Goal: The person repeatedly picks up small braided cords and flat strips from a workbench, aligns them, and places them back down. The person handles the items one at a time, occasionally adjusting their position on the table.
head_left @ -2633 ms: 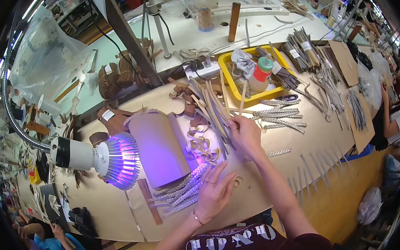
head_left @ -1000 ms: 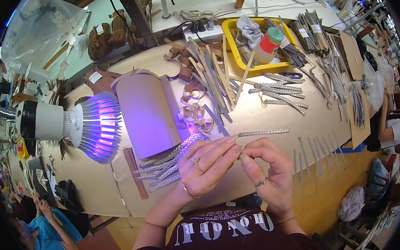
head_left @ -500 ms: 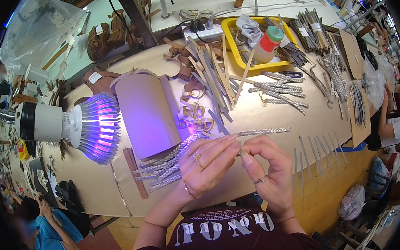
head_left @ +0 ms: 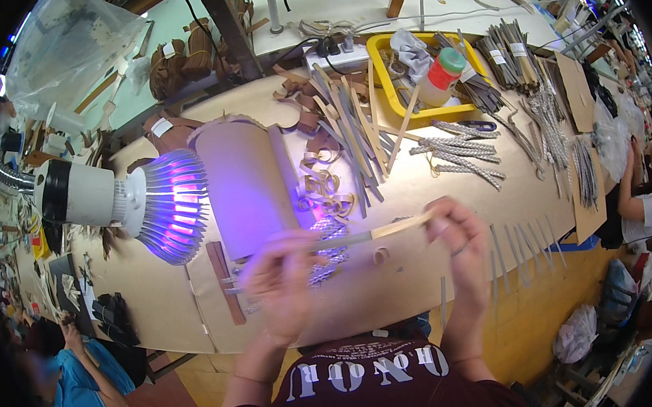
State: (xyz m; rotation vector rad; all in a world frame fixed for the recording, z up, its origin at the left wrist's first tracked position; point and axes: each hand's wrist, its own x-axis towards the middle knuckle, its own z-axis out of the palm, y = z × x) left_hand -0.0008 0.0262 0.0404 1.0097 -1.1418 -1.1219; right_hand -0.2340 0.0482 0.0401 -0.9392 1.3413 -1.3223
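Two hands (head_left: 285, 287) (head_left: 463, 245); grey-tan strip (head_left: 374, 235) between

Yellow tray (head_left: 383, 80), purple-lit lamp (head_left: 172, 208), clear plastic bag (head_left: 69, 51)

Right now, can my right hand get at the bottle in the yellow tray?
Probably, though your right hand holds a strip; mainly low braided cords and the yellow tray rim lie between it and the bottle.

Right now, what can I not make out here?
- Head view: left hand, blurred; exact grip on flat grey-and-tan strip unclear.
- Head view: silver-grey braided cords, middle hidden by left hand.
- Head view: yellow plastic tray, floor partly hidden by red-banded plastic bottle.
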